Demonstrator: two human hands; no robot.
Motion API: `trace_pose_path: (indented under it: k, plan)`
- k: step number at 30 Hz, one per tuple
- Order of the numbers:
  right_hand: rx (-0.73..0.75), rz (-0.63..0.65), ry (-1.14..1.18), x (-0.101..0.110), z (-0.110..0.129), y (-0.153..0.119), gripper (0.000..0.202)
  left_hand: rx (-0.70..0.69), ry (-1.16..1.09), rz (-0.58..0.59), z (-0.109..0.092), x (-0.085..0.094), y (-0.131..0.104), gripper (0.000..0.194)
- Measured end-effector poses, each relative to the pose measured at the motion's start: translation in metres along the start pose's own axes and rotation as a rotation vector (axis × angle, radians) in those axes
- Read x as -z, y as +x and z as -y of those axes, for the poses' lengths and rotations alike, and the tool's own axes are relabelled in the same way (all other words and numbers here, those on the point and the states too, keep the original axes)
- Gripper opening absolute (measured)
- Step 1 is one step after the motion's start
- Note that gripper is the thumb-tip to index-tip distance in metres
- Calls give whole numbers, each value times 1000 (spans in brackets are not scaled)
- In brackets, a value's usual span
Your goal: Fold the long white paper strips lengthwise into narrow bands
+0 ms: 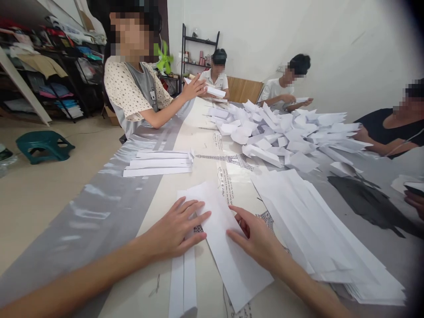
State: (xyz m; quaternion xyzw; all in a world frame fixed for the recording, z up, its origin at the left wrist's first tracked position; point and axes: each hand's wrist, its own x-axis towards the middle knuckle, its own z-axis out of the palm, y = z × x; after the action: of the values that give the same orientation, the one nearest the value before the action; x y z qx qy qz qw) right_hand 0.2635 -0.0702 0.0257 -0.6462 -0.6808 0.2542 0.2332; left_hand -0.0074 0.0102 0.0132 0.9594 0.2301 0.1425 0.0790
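A white sheet of paper [232,256] lies at a slant on the table in front of me. My left hand [182,225] rests flat at its left edge, fingers spread, partly over a folded paper strip [183,278] that runs toward me. At the sheet's right edge is my right hand [253,234], thumb and forefinger apart, touching the paper; its other fingers are curled and partly hidden. To the right lies a fanned stack of white sheets [318,225]. Folded paper strips [159,165] sit in a small row beyond my left hand.
A big heap of folded white papers [271,128] covers the table's far right. Beside it lies a dark flat item [367,203]. The patterned tablecloth [159,216] has a shiny grey border. Several people sit around, one with hands [195,88] on paper. A green stool [44,143] stands left.
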Motion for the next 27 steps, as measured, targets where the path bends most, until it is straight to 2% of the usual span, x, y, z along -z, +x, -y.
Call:
trace_pose_path:
  k: [5,9,12,14,16,20,21,23,27]
  plan:
    - [94,58,113,9,7,-8,38,8,-11,-10,-1,-1,0,51]
    - [221,171,217,15,18,-15,45,10,-21,-5,-2,0,0,51]
    - [300,325,133,13,23,-18,52,10,-36,9,-3,1,1,41]
    - [349,375,7,9,25,-17,56,5,-42,-12,-3,1,2,34]
    - [403,374,-107,4,25,-16,58,-3,-46,-91,-4,1,1,28]
    - [478,330,-238,-5,23,-15,57,58,-17,-352,-4,2,0,24]
    - [499,319,-260,-8,22,-15,58,67,-4,-374,-4,3,-1,23]
    - [537,291,-296,-12,20,-15,59,43,18,-315,-2,3,-1,28]
    - [595,221,-361,-18,18,-18,59,22,49,-105,3,-3,-1,46]
